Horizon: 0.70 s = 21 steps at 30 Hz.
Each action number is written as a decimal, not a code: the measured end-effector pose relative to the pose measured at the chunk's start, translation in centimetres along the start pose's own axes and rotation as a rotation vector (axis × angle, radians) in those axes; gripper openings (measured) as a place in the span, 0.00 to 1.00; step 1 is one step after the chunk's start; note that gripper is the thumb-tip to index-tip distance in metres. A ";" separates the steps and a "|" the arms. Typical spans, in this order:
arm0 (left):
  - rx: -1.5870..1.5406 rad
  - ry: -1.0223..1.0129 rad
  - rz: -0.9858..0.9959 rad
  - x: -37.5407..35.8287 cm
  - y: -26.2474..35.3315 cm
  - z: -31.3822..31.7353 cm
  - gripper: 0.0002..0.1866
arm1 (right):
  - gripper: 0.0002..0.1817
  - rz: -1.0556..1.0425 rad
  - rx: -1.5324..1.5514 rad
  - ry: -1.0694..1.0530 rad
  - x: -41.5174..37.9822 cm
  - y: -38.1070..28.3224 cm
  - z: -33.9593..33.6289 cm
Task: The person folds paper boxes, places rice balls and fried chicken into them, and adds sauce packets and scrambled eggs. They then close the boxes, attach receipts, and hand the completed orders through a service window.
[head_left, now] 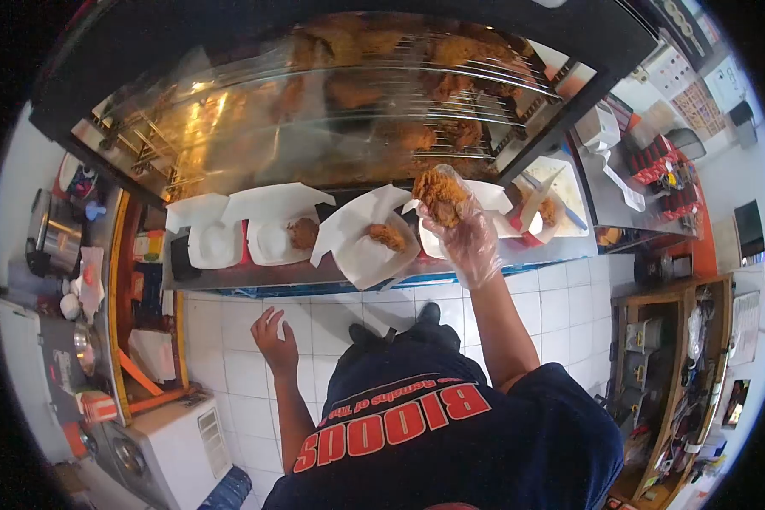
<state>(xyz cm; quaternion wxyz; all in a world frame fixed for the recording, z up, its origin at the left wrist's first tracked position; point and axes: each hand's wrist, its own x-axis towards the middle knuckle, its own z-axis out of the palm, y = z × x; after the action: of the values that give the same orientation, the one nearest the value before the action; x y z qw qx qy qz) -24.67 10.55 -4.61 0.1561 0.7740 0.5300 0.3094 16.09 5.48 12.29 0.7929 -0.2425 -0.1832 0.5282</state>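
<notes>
In a clear plastic glove, my right hand (467, 242) grips a piece of fried chicken (441, 195) above the row of boxes. My left hand (276, 342) is bare and hangs over the floor, fingers apart and holding nothing. An open white box (357, 265) below and left of my right hand has a chicken piece (388, 237) in it. Farther left, another box (263, 248) contains a smaller piece (303, 233). The leftmost box (215, 245) shows no chicken. One box (432, 245) is partly hidden behind my right hand, and a red-sided box (531, 228) sits to its right.
A glass-fronted warmer (272, 127) with wire racks of fried chicken stands behind the boxes. The boxes rest on a narrow metal counter (314, 285). Wooden shelves (676, 382) are at the right, and a white appliance (183, 442) sits on the tiled floor (246, 374) at lower left.
</notes>
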 end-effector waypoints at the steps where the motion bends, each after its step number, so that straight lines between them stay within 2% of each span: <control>1: -0.009 0.009 -0.005 -0.4 -0.1 0.1 0.16 | 0.38 0.006 -0.004 0.015 0.1 0.7 0.4; 6: -0.014 0.012 -0.074 -3.2 -2.2 0.0 0.15 | 0.37 0.098 0.031 0.033 1.1 3.7 2.8; 12: 0.055 0.078 -0.206 -5.6 -4.4 -2.2 0.15 | 0.37 0.287 -0.015 -0.160 2.6 9.9 4.5; 14: 0.099 0.109 -0.257 -6.3 -5.3 -2.8 0.15 | 0.34 0.400 -0.047 -0.160 2.5 11.9 6.1; 15: 0.097 0.126 -0.291 -6.5 -5.5 -3.3 0.14 | 0.32 0.485 -0.108 -0.094 2.6 13.0 6.4; 19: 0.117 0.183 -0.349 -8.0 -6.7 -4.7 0.13 | 0.32 0.625 0.058 -0.157 2.5 17.0 8.7; 21: 0.107 0.218 -0.392 -8.9 -7.1 -5.1 0.13 | 0.31 0.658 0.024 -0.172 2.6 18.4 9.4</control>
<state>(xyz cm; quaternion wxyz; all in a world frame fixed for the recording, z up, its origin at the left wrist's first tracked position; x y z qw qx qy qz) -35.25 4.74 -7.54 0.1138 0.6252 0.6997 0.3265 -1.88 15.70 9.41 0.5642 -0.2339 -0.1550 0.7765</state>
